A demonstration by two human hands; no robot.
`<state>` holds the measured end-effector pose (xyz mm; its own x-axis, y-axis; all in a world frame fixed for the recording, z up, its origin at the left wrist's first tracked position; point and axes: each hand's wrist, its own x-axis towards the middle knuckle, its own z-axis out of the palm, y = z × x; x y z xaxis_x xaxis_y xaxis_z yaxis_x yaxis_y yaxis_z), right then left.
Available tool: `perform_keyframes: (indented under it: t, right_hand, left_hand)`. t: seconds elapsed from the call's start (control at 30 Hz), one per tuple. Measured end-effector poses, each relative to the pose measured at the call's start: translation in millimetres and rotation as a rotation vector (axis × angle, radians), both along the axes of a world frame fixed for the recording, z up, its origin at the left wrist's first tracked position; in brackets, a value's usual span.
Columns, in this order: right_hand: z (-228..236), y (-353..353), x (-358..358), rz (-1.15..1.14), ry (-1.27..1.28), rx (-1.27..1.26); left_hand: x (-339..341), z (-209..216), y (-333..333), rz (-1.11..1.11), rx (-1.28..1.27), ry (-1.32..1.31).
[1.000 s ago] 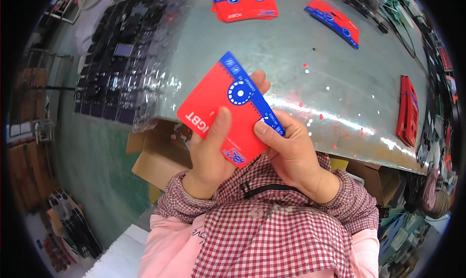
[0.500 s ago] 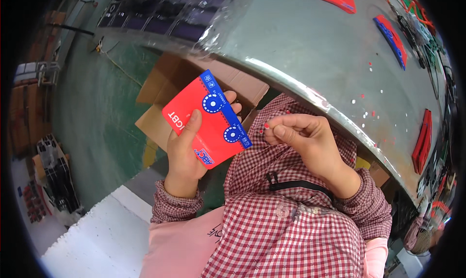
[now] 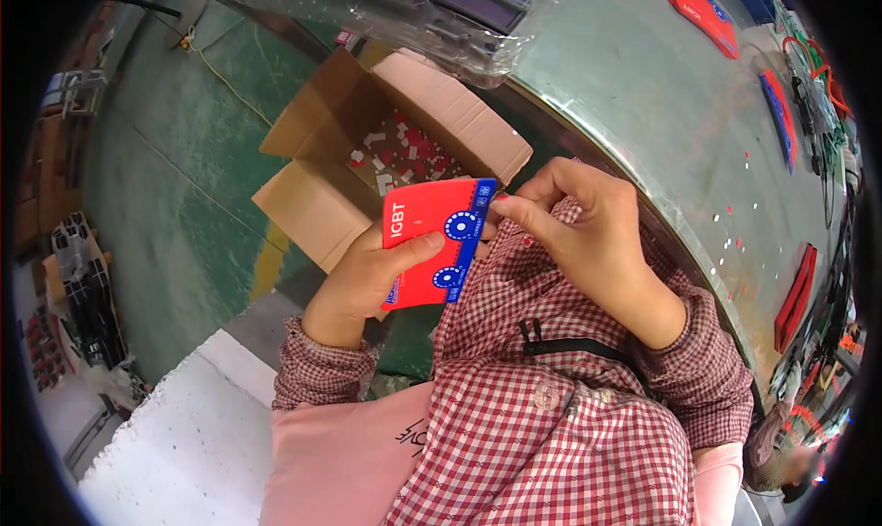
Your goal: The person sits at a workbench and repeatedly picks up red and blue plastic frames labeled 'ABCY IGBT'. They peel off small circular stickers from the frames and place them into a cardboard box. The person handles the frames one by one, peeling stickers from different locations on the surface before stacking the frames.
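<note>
A thin red panel sheet with a blue strip along one edge and two round blue dials is in my left hand. The thumb presses on its red face while the fingers pass behind it. My right hand is pinched closed at the sheet's upper right corner, by the blue strip. A speck of red shows at its fingertips, but what lies between them is too small to make out. Below the sheet an open cardboard box holds many small red and white scraps.
To the right runs a metal table. More red-and-blue panels lie on it, along with a red stack, tangled cables and scattered scraps. Plastic-wrapped dark panels sit at its near left corner. A white block stands at lower left.
My right hand has come up to the sheet's blue edge, from a spot apart from it. The sheet has turned more upright. The view has shifted, showing more of the box's inside.
</note>
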<state>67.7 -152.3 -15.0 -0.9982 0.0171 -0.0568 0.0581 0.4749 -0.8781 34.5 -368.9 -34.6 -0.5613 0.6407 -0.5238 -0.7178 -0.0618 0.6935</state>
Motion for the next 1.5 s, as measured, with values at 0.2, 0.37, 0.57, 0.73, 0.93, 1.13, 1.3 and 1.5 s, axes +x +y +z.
perform_keyframes:
  t: [0.2, 0.37, 0.57, 0.73, 0.93, 1.13, 1.3, 1.5]
  right_hand:
    - [-35, -7, -7, -0.045, -0.063, -0.190]
    - [-33, -12, -7, -0.047, -0.288, -0.301]
    - [-42, -12, -8, 0.025, -0.292, -0.454]
    - [-41, -11, -8, 0.089, -0.185, -0.540]
    - [-35, -9, -7, 0.154, -0.031, -0.361]
    - [-33, -5, -4, 0.152, 0.059, -0.208]
    - [-30, -5, -7, 0.145, 0.156, -0.092]
    - [-33, -6, -6, 0.105, 0.196, -0.071]
  left_hand:
    - [-3, -14, -16, 0.090, 0.127, -0.113]
    - [-4, -24, -26, 0.117, 0.226, -0.171]
    - [-2, -36, -29, 0.153, 0.292, -0.201]
    - [-1, -42, -25, 0.198, 0.377, -0.208]
    - [1, -46, -26, 0.193, 0.427, -0.241]
    - [1, -44, -24, 0.277, 0.495, -0.255]
    - [-3, -41, -23, 0.182, 0.381, -0.197]
    - [-2, -40, -22, 0.135, 0.428, -0.220]
